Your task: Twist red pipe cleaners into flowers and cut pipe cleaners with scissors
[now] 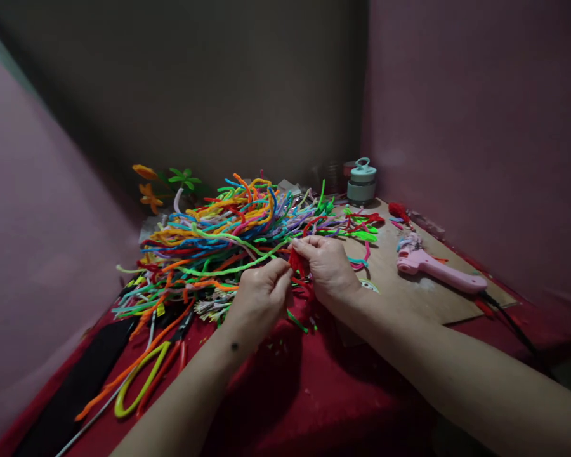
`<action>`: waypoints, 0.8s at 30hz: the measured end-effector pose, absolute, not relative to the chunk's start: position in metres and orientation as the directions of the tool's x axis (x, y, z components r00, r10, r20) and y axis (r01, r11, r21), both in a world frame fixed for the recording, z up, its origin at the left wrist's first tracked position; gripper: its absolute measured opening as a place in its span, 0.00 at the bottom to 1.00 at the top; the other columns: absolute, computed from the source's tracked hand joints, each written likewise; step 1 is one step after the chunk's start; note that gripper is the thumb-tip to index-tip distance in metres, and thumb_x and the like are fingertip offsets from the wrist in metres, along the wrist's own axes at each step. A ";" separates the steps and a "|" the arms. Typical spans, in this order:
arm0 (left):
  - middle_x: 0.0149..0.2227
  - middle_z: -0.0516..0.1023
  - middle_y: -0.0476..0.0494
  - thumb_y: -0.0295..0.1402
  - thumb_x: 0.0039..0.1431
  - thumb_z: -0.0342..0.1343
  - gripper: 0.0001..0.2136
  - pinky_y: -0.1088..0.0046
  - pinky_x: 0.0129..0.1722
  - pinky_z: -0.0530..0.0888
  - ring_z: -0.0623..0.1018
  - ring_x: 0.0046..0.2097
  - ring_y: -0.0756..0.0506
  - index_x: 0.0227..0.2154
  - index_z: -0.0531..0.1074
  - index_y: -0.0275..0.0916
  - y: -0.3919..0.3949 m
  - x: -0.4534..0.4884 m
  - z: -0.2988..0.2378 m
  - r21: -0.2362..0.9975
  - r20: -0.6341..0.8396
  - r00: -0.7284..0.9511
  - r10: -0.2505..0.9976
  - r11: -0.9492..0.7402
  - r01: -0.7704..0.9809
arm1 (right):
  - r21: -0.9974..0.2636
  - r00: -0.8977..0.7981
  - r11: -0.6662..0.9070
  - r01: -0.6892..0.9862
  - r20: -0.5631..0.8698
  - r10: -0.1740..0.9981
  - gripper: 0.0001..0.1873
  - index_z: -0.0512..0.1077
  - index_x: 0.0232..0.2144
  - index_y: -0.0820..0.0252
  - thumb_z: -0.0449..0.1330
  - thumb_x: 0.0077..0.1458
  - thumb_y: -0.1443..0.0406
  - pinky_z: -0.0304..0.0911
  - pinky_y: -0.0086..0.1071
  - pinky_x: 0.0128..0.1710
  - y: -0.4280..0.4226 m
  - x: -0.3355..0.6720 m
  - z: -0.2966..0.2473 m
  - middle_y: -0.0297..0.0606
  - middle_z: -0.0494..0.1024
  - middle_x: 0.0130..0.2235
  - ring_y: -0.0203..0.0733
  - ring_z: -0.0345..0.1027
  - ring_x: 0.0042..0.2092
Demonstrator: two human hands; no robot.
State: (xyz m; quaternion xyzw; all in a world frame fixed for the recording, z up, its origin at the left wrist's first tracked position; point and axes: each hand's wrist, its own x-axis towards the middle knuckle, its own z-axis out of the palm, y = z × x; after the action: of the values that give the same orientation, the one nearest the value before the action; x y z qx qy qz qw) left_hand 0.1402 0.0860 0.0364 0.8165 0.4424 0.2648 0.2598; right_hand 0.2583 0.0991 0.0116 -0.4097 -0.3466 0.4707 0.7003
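Observation:
My right hand (330,265) is closed in a pinch on a red fuzzy pipe cleaner piece (297,261), bent into a small bundle. Close beside it, my left hand (264,292) has its fingers pressed together at the lower left edge of the red piece. What lies between the left fingertips is partly hidden by the hand. Just behind both hands spreads a large heap of coloured pipe cleaners (219,231), in orange, blue, green, yellow and more.
A pink glue gun (440,271) rests on a tan board (438,301) at right. Behind stands a pale green lidded jar (361,183). Yellow-handled scissors (145,381) lie at left on the red cloth (285,387). Pipe cleaner flowers (151,195) stand at the back left.

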 end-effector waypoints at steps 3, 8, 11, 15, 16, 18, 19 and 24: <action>0.16 0.69 0.52 0.38 0.56 0.46 0.13 0.78 0.19 0.63 0.67 0.17 0.52 0.20 0.65 0.39 0.091 0.136 0.041 0.800 0.072 0.485 0.871 -0.341 0.494 | -0.908 0.325 0.232 -0.347 0.116 0.938 0.11 0.67 0.17 0.62 0.60 0.41 0.60 0.48 0.26 0.20 0.101 0.258 0.009 0.28 0.64 0.17 0.28 0.52 0.19; 0.28 0.76 0.47 0.36 0.52 0.51 0.10 0.79 0.22 0.64 0.71 0.25 0.51 0.32 0.73 0.37 0.097 0.128 0.052 0.786 0.092 0.487 0.868 -0.364 0.499 | -0.912 0.339 0.244 -0.331 0.127 0.932 0.11 0.66 0.18 0.62 0.59 0.42 0.60 0.48 0.26 0.19 0.102 0.257 0.011 0.28 0.64 0.16 0.28 0.52 0.18; 0.29 0.76 0.46 0.36 0.50 0.54 0.12 0.79 0.22 0.64 0.71 0.27 0.50 0.35 0.74 0.36 0.095 0.130 0.054 0.793 0.158 0.390 0.907 -0.352 0.496 | -0.910 0.316 0.239 -0.339 0.129 0.940 0.11 0.66 0.18 0.62 0.58 0.43 0.60 0.47 0.26 0.18 0.100 0.256 0.013 0.27 0.64 0.16 0.28 0.52 0.18; 0.19 0.69 0.52 0.36 0.49 0.55 0.09 0.79 0.17 0.58 0.62 0.18 0.54 0.29 0.74 0.36 0.092 0.135 0.052 0.812 0.114 0.344 0.932 -0.287 0.509 | -0.916 0.308 0.246 -0.316 0.146 0.940 0.11 0.66 0.18 0.62 0.57 0.45 0.61 0.49 0.26 0.20 0.097 0.255 0.012 0.28 0.64 0.17 0.29 0.53 0.19; 0.17 0.67 0.53 0.35 0.48 0.55 0.08 0.80 0.16 0.57 0.60 0.17 0.55 0.27 0.73 0.36 0.091 0.136 0.052 0.819 0.095 0.344 0.934 -0.270 0.506 | -0.920 0.312 0.245 -0.307 0.146 0.939 0.11 0.66 0.18 0.62 0.57 0.45 0.61 0.49 0.26 0.20 0.097 0.255 0.011 0.28 0.64 0.17 0.29 0.53 0.19; 0.15 0.64 0.55 0.34 0.48 0.55 0.06 0.80 0.15 0.55 0.58 0.16 0.56 0.24 0.70 0.36 0.092 0.137 0.051 0.840 0.062 0.347 0.936 -0.237 0.488 | -0.928 0.317 0.243 -0.281 0.149 0.937 0.11 0.66 0.18 0.62 0.57 0.45 0.61 0.50 0.26 0.21 0.098 0.255 0.010 0.29 0.65 0.18 0.29 0.53 0.20; 0.15 0.63 0.56 0.34 0.48 0.55 0.06 0.80 0.15 0.54 0.58 0.16 0.56 0.23 0.69 0.37 0.092 0.137 0.051 0.854 0.041 0.351 0.936 -0.215 0.473 | -0.932 0.323 0.244 -0.268 0.152 0.934 0.11 0.66 0.18 0.62 0.57 0.45 0.61 0.50 0.26 0.22 0.098 0.255 0.009 0.29 0.65 0.18 0.29 0.53 0.20; 0.14 0.60 0.57 0.35 0.47 0.56 0.08 0.82 0.13 0.53 0.57 0.15 0.57 0.23 0.64 0.37 0.095 0.136 0.045 0.957 -0.108 0.417 0.903 -0.020 0.290 | -0.936 0.356 0.247 -0.249 0.149 0.923 0.10 0.66 0.18 0.62 0.58 0.44 0.61 0.51 0.27 0.23 0.102 0.258 0.007 0.29 0.66 0.19 0.30 0.55 0.21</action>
State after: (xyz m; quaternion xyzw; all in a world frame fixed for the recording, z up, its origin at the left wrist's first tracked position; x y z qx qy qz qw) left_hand 0.1361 0.0955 0.0447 0.6532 0.4564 0.2886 0.5308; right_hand 0.2581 0.1020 0.0074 -0.4446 -0.3786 0.4229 0.6929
